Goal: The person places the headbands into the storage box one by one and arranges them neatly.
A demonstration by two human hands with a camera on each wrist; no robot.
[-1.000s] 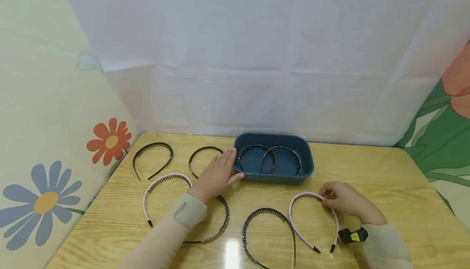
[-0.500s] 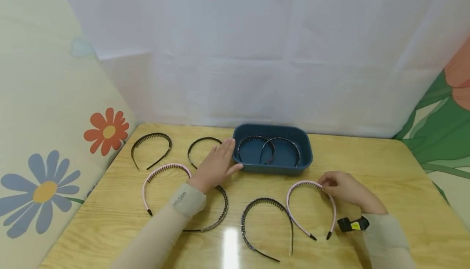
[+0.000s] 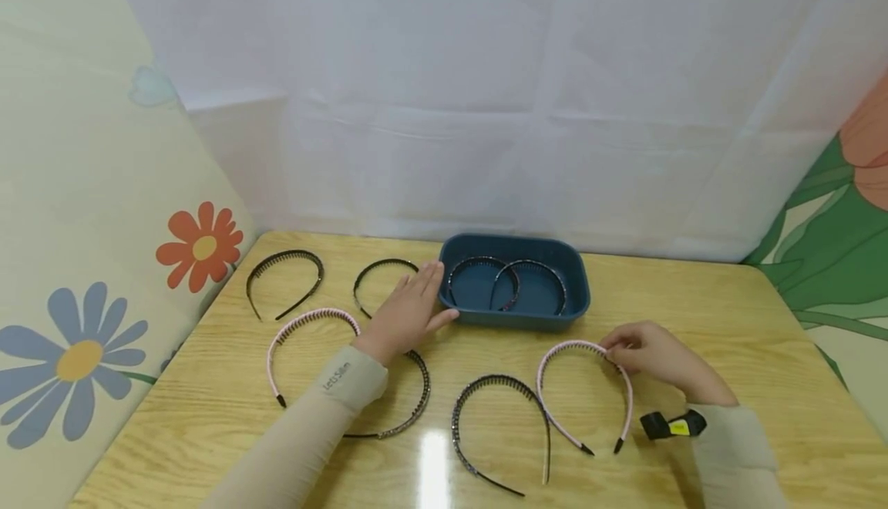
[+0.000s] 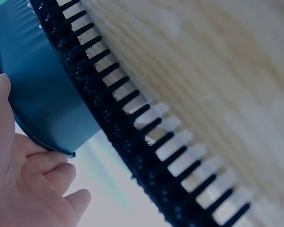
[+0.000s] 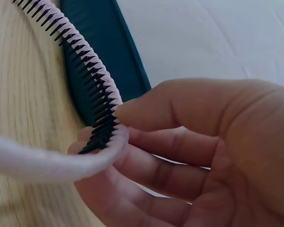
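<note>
In the head view my right hand (image 3: 652, 355) pinches a pink wrapped headband (image 3: 539, 385) at the upper right of its arc. The right wrist view shows the thumb and fingers closed on the pink headband (image 5: 92, 56), beside its black comb teeth. My left hand (image 3: 405, 316) rests its straight fingers against the left end of a dark blue bin (image 3: 513, 320), thumb by the front corner. Inside the bin lie two overlapping dark headbands (image 3: 534, 264). A black toothed headband (image 4: 104, 109) crosses the left wrist view in front of the bin (image 4: 42, 90).
A glittery dark headband (image 3: 455, 424) lies just left of the pinched one and overlaps it in view. Toward the left lie another pink headband (image 3: 269, 370) and two black headbands. One more dark headband (image 3: 426, 385) passes under the left wrist. A white cloth (image 3: 430, 108) hangs behind the table.
The head view has tilted, so everything sits higher in the picture. The right hand has shifted the pink headband slightly left. The left hand stays at the bin.
</note>
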